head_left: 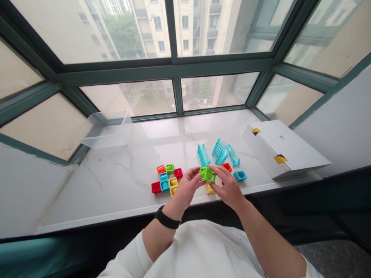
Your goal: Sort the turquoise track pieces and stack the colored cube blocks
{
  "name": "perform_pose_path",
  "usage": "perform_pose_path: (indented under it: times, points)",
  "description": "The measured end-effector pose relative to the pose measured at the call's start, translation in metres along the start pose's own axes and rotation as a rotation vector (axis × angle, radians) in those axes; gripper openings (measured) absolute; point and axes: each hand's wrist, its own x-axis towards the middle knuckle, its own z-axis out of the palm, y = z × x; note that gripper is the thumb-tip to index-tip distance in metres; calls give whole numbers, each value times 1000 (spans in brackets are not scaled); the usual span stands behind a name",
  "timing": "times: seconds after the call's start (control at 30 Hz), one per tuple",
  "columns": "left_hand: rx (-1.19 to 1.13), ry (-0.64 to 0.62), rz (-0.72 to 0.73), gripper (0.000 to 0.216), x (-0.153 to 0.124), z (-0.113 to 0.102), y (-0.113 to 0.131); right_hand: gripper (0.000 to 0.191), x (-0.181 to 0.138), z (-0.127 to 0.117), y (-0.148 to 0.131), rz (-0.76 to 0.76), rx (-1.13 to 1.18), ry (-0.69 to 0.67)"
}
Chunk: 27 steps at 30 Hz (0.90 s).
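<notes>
**Green block pinched between both hands near the sill's front edge**

The marble sill (130, 170) is wide and mostly bare on the left. Its front edge runs just under the hands, so anything dropped there could go over. A white box (285, 148) sits at the right and a clear tub (107, 129) at the back left, both well apart from the hands. Blue track pieces (222, 151) lie just behind, and a cluster of blocks (167, 180) just to the left. The left hand (185, 189) and right hand (228, 189) each close their fingertips on opposite sides of the green block (207, 174), held just above a yellow block (209, 189). The green block looks light, hollow and stiff (smooth plastic, likely a little slippery). Its flat outer walls seem the surest hold.
</notes>
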Motion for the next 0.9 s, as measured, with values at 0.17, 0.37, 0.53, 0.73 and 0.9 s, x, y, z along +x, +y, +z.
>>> perform_pose_path:
  times: [0.17,0.37,0.53,0.73,0.9]
  points:
    - [684,182,341,33,24,-27,-29,50,2,-19,20,147,-15,105]
    - [863,45,352,45,47,-53,-77,50,-1,-35,40,272,-28,167]
    - [904,-26,325,54,58,-52,-94,48,-2,-32,49,244,-36,111]
    - [976,-14,335,55,62,-52,-98,50,7,-21,50,199,-50,-41]
    - [1029,9,336,52,62,-51,-100,52,14,-7,54,193,-42,-108]
